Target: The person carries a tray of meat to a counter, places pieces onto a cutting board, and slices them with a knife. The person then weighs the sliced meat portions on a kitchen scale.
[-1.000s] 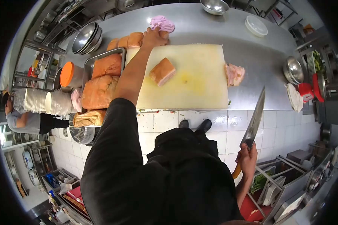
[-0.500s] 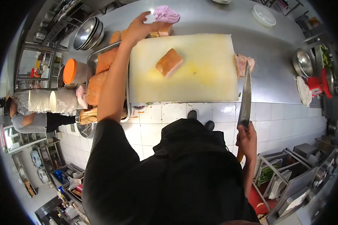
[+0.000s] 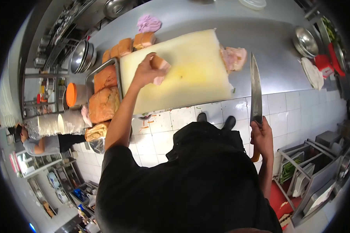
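My left hand (image 3: 147,72) is closed around a block of pork belly (image 3: 160,66) with an orange-brown skin, over the left part of the white cutting board (image 3: 194,58). In my right hand (image 3: 262,136) is a long kitchen knife (image 3: 256,89), gripped by its wooden handle with the blade pointing away from me, off the board's right side. Several cut pork blocks (image 3: 125,46) stand in a row past the board's far left edge. Another pale piece of pork (image 3: 235,59) lies by the board's right edge.
A metal tray (image 3: 119,79) with large browned pork slabs (image 3: 104,104) is left of the board. Beyond it are an orange-lidded tub (image 3: 71,94) and stacked steel bowls (image 3: 79,56). A pink cloth (image 3: 148,23) lies at the back. Another person (image 3: 46,144) stands far left.
My left hand has come back from the far row of pork blocks and taken hold of the block on the board. The knife stays in my right hand. The view has shifted.
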A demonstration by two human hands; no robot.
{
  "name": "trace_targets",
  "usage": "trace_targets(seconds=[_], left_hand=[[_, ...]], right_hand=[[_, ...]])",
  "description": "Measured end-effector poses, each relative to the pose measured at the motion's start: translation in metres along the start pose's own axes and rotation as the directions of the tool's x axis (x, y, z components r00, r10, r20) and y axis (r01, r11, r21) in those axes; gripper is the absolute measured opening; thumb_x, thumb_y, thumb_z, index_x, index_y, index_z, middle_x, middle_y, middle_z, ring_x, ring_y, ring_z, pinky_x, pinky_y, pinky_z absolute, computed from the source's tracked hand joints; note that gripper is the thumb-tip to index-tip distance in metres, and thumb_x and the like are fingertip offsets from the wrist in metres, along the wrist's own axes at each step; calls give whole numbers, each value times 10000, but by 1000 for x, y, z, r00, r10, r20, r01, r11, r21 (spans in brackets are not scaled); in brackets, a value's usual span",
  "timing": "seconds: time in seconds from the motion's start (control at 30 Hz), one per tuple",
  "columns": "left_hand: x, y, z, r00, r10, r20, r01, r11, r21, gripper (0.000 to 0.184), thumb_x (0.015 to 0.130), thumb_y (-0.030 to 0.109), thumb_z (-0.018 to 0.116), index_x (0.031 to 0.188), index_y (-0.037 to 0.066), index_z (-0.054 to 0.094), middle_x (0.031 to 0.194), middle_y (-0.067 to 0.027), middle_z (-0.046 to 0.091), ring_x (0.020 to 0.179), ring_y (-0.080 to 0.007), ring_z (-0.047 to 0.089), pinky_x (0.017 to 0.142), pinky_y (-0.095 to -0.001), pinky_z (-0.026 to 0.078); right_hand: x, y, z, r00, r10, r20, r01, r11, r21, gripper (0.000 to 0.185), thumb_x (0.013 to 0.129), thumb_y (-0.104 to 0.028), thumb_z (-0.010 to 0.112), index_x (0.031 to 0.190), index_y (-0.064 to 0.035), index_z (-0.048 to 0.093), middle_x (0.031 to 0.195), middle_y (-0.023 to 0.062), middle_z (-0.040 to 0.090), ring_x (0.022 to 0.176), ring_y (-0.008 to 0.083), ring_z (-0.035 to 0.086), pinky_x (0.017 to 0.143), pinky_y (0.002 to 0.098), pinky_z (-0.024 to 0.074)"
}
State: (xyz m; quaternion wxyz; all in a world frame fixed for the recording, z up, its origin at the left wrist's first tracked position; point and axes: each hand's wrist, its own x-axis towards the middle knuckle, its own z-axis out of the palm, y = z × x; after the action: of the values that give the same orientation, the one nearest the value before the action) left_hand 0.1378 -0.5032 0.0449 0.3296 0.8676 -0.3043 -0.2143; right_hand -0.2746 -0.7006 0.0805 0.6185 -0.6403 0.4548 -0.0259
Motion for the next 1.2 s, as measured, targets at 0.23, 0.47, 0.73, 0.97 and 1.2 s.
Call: trace_targets(seconds=[0.23, 0.47, 0.73, 0.97, 1.2], left_hand=[[49, 170, 23, 919, 288, 269, 54, 585, -809, 808, 747, 158, 677, 1456, 70, 300, 1250, -118, 542, 1053, -275, 598, 912, -388, 503], [127, 438, 149, 677, 651, 344, -108, 550, -828, 824, 762, 221, 668, 1467, 65, 271, 1251, -121, 537, 1078, -248, 595, 937, -386, 483], [195, 686, 340, 614, 710, 345, -643, 703, -305, 795, 643, 178, 799, 1359, 63, 473, 1162, -120, 613, 1004, -215, 629, 820, -321, 524], [261, 709, 464, 616, 695, 372, -788, 531, 313, 736, 601, 298, 765, 1270, 56, 575, 1174, -119, 644, 1007, -238, 635, 890, -327, 482], [302, 679, 498, 634, 609, 477, -773, 504, 385, 840, 567, 427, 757, 1306, 92, 542, 1217, -184, 618, 1102, -283, 613, 937, -363, 468]], right_hand=[[15, 38, -77, 997, -6, -74, 16, 992, 128, 188, 940, -160, 532, 1020, 9, 518, 639, 46, 552, 523, 87, 492, 454, 273, 401], [25, 64, -190, 984, -50, -169, 56, 998, 28, 236, 927, -164, 554, 1036, 37, 496, 799, 220, 658, 643, 304, 629, 613, 366, 477], [6, 98, -282, 890, 86, -447, 17, 975, 223, 210, 932, -203, 553, 980, -3, 510, 603, 135, 586, 490, 226, 566, 505, 358, 447], [-13, 121, -298, 820, 181, -543, 25, 937, 349, 196, 934, -202, 539, 932, -14, 486, 579, 105, 558, 452, 194, 546, 474, 351, 449], [-7, 149, -307, 804, 186, -564, 34, 934, 356, 208, 923, -204, 544, 973, -6, 504, 641, 143, 604, 500, 232, 570, 504, 369, 449]])
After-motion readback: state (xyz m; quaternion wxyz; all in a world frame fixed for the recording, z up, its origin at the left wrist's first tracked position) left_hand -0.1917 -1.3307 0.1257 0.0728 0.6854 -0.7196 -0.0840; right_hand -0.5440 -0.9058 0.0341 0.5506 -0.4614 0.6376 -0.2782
